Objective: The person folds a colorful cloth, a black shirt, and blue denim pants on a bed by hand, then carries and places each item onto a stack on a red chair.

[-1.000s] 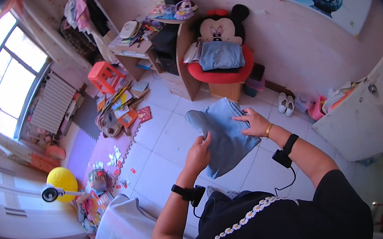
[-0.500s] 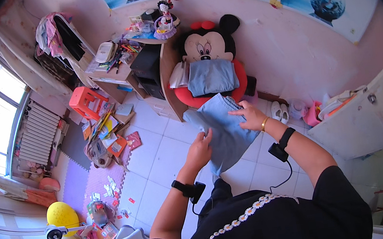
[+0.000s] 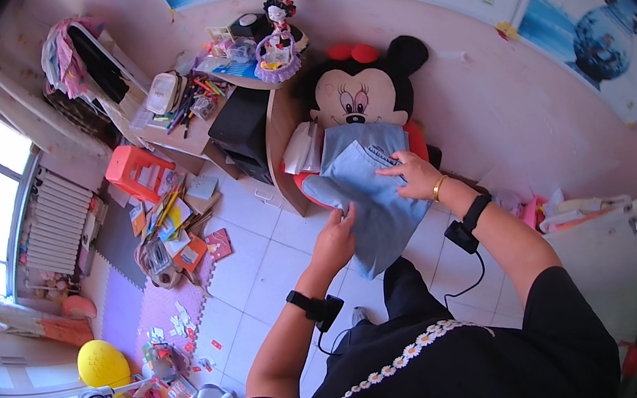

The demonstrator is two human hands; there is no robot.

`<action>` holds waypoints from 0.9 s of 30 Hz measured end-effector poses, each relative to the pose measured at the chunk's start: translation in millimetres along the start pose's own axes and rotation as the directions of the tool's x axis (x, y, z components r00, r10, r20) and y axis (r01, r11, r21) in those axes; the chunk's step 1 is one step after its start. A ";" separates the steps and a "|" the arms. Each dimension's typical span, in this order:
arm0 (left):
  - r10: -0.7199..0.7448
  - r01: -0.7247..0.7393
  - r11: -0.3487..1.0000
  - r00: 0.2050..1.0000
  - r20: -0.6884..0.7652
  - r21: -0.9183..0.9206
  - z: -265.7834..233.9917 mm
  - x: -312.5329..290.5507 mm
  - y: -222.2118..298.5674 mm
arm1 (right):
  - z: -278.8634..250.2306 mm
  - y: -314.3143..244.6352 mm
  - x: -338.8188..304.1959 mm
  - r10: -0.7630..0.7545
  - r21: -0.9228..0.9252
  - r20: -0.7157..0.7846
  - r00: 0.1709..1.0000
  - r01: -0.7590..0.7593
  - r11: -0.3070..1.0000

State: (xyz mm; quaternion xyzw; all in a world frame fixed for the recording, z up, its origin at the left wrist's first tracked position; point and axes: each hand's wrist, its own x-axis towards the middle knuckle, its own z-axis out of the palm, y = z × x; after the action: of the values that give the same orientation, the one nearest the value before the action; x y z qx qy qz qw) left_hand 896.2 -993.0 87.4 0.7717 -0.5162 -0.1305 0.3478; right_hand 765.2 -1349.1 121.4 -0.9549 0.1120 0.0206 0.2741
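Note:
Both my hands hold a pair of light-blue jeans [image 3: 373, 208] in the air, folded flat with a gathered waistband at the far end. My left hand [image 3: 332, 239] grips the left edge, thumb on top. At the upper right edge, my right hand [image 3: 417, 177] pinches the cloth near the waistband, its index finger stretched across it. Just beyond, a folded blue denim piece [image 3: 363, 137] lies on a red and black cartoon-mouse plush seat [image 3: 357, 96], partly hidden behind the jeans. Folded white cloth [image 3: 302, 150] sits at the seat's left side.
A wooden desk [image 3: 277, 135] with a dark computer tower [image 3: 243, 124] stands left of the seat. An orange stool [image 3: 137, 171], scattered books [image 3: 179, 218] and foam mats [image 3: 125, 299] cover the left floor. A white door-like panel [image 3: 625, 237] is at right.
I have stepped forward, toward the plush seat. The held jeans now overlap the folded denim piece in view. Both hands keep their hold.

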 end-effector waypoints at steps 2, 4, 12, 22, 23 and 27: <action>-0.044 0.044 0.999 0.999 0.001 -0.013 6.8 24.2 -3.7 | -9.4 18.2 28.5 -0.020 -0.001 0.030 0.999 0.020 1.000; -0.080 0.079 0.997 0.997 -0.004 -0.024 17.8 50.9 -6.6 | -17.4 40.3 57.0 -0.040 -0.023 0.054 0.998 0.041 0.999; -0.236 0.233 0.971 0.971 -0.047 -0.059 70.9 133.1 -21.5 | -48.0 111.9 171.4 -0.194 -0.099 0.161 0.968 0.212 0.972; -0.340 0.340 0.933 0.940 0.027 -0.115 140.0 172.3 -24.4 | -59.5 150.3 241.2 -0.414 -0.087 0.225 0.882 0.441 0.893; -0.350 0.351 0.929 0.936 0.028 -0.116 146.5 171.0 -27.8 | -56.5 152.9 246.5 -0.423 -0.089 0.231 0.876 0.452 0.887; -0.412 0.435 0.899 0.883 0.224 -0.060 167.0 154.1 -42.7 | -31.5 174.6 255.6 -0.415 -0.163 0.251 0.874 0.461 0.872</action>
State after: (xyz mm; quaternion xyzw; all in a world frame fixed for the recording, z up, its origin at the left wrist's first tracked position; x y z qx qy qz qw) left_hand 899.5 -1187.4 -37.8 0.8280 -0.3603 -0.3105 0.2971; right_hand 974.2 -1561.5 31.7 -0.9719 -0.1408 0.0697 0.1755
